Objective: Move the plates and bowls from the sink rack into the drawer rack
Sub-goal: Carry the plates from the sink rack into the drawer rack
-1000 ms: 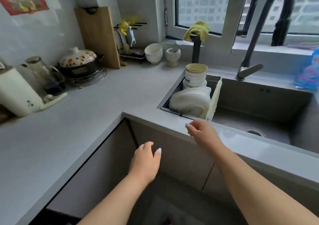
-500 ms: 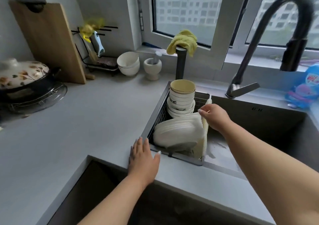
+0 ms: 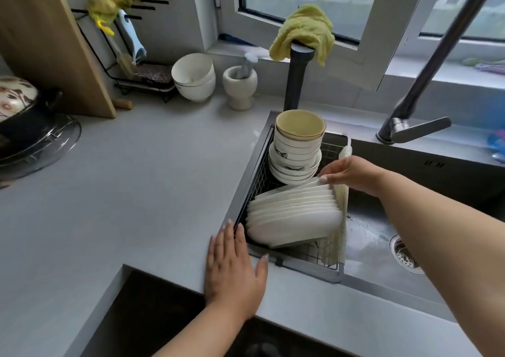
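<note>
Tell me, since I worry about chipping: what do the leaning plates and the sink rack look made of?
The plates look like glazed white ceramic or porcelain: smooth, glossy, opaque, with soft highlights. The sink rack looks like thin metal wire, a dark grid with a faint sheen; whether it is coated is unclear.

Faucet (image 3: 426, 64): spout cut off by the top edge. Pot (image 3: 19, 110): cropped at the left edge. Right hand (image 3: 352, 174): fingertips partly hidden behind stacked plates (image 3: 295, 217); grip undeterminable.
</note>
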A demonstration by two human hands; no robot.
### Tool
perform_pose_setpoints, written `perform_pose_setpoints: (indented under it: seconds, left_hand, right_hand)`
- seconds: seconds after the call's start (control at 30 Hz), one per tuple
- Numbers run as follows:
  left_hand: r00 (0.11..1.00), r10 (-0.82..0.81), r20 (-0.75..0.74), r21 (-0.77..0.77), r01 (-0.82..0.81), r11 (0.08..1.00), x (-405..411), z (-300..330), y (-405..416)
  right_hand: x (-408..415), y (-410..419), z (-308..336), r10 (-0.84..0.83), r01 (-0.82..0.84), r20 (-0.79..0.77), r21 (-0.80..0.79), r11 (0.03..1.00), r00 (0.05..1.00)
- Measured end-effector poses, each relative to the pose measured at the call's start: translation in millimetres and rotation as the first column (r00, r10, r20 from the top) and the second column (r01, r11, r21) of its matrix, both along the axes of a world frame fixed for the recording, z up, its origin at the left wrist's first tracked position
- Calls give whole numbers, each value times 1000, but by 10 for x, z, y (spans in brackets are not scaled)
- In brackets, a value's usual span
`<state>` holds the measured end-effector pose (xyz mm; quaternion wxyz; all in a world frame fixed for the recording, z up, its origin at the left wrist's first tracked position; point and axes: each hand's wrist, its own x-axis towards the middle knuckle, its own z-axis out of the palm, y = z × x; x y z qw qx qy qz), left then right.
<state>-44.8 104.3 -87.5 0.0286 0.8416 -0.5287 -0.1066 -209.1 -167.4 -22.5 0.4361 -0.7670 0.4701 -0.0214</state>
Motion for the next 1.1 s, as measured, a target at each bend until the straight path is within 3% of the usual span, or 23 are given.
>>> perform_pose_setpoints:
  seconds: [0.13, 0.2, 0.37, 0.83, 0.97, 1.1]
  left_hand:
    - [1000, 17, 11, 13, -17, 1000, 25, -97, -1]
    - [998, 35, -52, 28, -33, 999, 26, -84, -16]
    - [1000, 9, -7, -71, -10, 997, 27, -103, 15]
    - [1000, -12, -9, 31, 13, 999, 36, -6, 26]
    - [999, -28, -34, 0, 28, 1000, 38, -6, 30]
    - [984, -143, -103, -99, 133, 986, 39, 46, -141]
  right_hand:
    - [74, 32, 23, -14, 21, 78, -94, 995, 997]
    - [125, 56, 48, 8, 6, 87, -151, 989, 996]
    - [174, 63, 79, 81, -78, 3, -262, 962, 997]
    - [302, 194, 178, -37, 79, 151, -280, 957, 988]
    - [357, 233, 322, -5, 49, 142, -302, 952, 990]
    - [341, 260, 388, -35, 77, 141, -307, 949, 989]
